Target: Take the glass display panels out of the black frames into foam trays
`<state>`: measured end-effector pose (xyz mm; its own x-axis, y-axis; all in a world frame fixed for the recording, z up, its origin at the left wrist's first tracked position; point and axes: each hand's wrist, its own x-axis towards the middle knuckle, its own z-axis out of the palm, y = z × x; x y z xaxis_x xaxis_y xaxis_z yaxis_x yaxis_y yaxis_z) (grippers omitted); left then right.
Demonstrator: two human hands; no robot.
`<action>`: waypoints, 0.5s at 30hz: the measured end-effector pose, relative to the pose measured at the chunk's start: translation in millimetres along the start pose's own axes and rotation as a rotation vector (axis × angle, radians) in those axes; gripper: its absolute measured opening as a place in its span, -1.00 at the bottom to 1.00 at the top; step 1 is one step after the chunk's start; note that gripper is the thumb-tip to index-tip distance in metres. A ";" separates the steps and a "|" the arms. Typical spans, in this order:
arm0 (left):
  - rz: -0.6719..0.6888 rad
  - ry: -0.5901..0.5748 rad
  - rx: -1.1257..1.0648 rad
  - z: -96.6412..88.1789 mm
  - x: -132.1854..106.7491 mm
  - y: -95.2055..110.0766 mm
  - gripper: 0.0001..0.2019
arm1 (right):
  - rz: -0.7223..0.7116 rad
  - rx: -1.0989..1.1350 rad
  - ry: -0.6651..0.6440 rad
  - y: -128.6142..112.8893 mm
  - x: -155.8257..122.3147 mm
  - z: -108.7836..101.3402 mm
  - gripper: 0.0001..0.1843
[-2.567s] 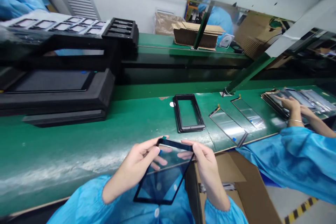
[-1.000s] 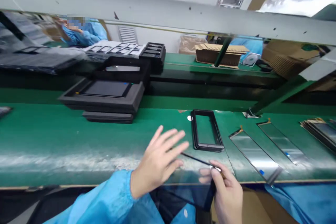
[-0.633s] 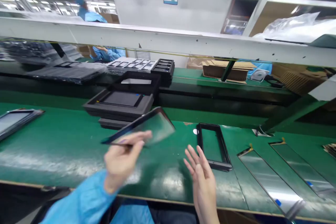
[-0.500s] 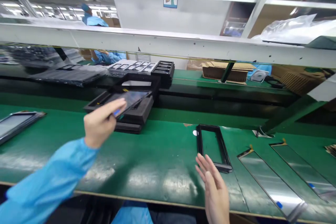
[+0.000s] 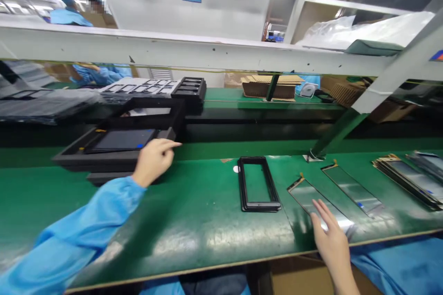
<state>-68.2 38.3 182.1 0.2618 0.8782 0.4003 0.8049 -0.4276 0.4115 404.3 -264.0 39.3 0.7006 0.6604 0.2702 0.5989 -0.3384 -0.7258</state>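
Note:
My left hand (image 5: 154, 160) is in front of a black foam tray (image 5: 65, 159), its fingers stretched to the right and nothing in them. Inside that tray lies a dark touch panel (image 5: 119, 139) with a blue tab at one corner. My right hand (image 5: 330, 235), fingers spread, is over the near part of a clear glass panel (image 5: 306, 193); whether it touches the glass I cannot tell. Beyond that panel lies a second glass panel (image 5: 349, 189) with a blue tab. Between my hands, black rectangular frames (image 5: 244, 189) lie stacked on the green bench (image 5: 194, 226).
A pile of panels (image 5: 408, 179) stands at the right. A slanted post (image 5: 328, 133) rises behind the glass panels, and a white shelf beam (image 5: 207, 55) crosses above. Cardboard dividers (image 5: 273, 85) and a small black tray (image 5: 189, 90) sit on the rear ledge.
The touch panel from my left hand now lies in the foam tray, and that hand has let go. My right hand has moved right, from beside the frames to over the glass panel. The view has shifted right.

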 end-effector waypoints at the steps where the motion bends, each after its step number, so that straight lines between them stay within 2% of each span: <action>1: 0.038 -0.099 -0.052 25.3 2.4 24.2 -0.69 | -0.018 -0.060 -0.008 10.1 9.4 1.9 -0.20; 3: 0.072 -0.274 -0.144 78.5 9.9 72.9 -0.79 | -0.053 -0.140 -0.047 24.0 17.6 6.6 -0.08; 5: 0.050 -0.393 -0.216 126.2 20.0 114.8 -0.77 | -0.095 -0.198 -0.092 32.6 8.9 7.4 -0.03; 8: -0.030 -0.486 -0.309 173.8 34.3 154.0 -0.70 | -0.195 -0.327 -0.175 45.1 -27.4 -3.9 -0.16; 11: -0.118 -0.497 -0.405 192.1 42.6 166.1 -0.69 | -0.347 -0.430 -0.234 56.8 -66.6 -24.1 -0.25; 13: -0.175 -0.477 -0.487 192.3 45.3 165.3 -0.68 | -0.408 -0.405 -0.219 58.7 -83.5 -37.7 -0.36; 15: -0.227 -0.464 -0.598 184.9 45.7 161.3 -0.70 | -0.410 -0.326 -0.175 52.8 -91.0 -50.8 -0.48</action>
<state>172.0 49.2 115.4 0.4272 0.9011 -0.0745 0.4766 -0.1544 0.8655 391.8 -376.1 8.5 0.3262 0.8741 0.3600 0.9178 -0.2017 -0.3419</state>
